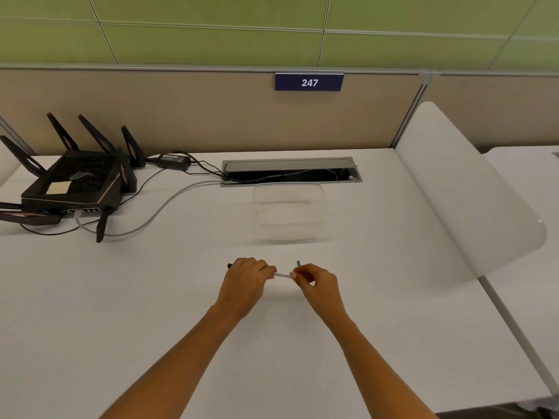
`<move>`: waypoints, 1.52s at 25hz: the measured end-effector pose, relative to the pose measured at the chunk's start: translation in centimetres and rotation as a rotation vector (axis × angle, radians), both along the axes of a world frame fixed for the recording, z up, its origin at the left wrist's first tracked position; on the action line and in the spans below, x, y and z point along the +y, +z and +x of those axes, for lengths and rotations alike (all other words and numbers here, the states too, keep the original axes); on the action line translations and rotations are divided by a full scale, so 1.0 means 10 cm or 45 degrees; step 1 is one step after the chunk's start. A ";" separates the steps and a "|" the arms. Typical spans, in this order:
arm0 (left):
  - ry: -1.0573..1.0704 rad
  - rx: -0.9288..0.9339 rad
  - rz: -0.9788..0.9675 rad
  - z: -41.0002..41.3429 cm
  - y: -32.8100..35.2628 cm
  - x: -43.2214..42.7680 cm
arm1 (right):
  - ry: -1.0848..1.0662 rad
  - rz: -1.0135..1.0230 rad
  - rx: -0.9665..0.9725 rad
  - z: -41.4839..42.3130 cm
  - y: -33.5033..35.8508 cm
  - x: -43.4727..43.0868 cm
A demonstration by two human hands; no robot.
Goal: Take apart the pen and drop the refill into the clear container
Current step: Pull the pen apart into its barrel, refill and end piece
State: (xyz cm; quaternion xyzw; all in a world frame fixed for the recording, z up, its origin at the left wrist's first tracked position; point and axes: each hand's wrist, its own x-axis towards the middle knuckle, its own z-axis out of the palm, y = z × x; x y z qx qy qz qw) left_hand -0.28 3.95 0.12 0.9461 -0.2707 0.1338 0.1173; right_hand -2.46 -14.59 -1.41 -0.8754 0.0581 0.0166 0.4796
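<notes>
I hold a thin pen (282,274) level above the white desk, between both hands. My left hand (245,282) wraps its left part, and a dark tip sticks out past the knuckles at the left. My right hand (314,282) pinches the right end with fingertips. A small blue piece (298,263) pokes up just above my right fingers; I cannot tell if it is part of the pen. Only a short pale stretch of barrel shows between the hands. The clear container (290,211) stands open further back on the desk, behind my hands.
A black router (75,182) with antennas and cables sits at the back left. An open cable hatch (290,172) lies behind the container. A translucent white divider (472,201) rises at the right desk edge.
</notes>
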 end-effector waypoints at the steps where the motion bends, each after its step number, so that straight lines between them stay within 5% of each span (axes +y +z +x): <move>1: 0.009 -0.003 -0.017 0.00 0.04 0.01 | -0.023 0.093 0.077 0.01 0.05 -0.02; 9: 0.069 -0.001 -0.045 -0.07 0.26 0.03 | -0.015 0.310 0.264 0.00 0.27 -0.06; 25: 0.117 0.081 -0.116 -0.11 0.58 0.01 | 0.185 -0.044 -0.433 -0.05 0.36 -0.14; 30: 0.089 0.071 -0.090 -0.12 0.66 0.02 | 0.053 0.283 -0.128 -0.03 0.44 -0.12; 38: 0.084 0.064 -0.002 -0.12 0.73 0.04 | 0.153 -0.014 -0.226 -0.01 0.44 -0.08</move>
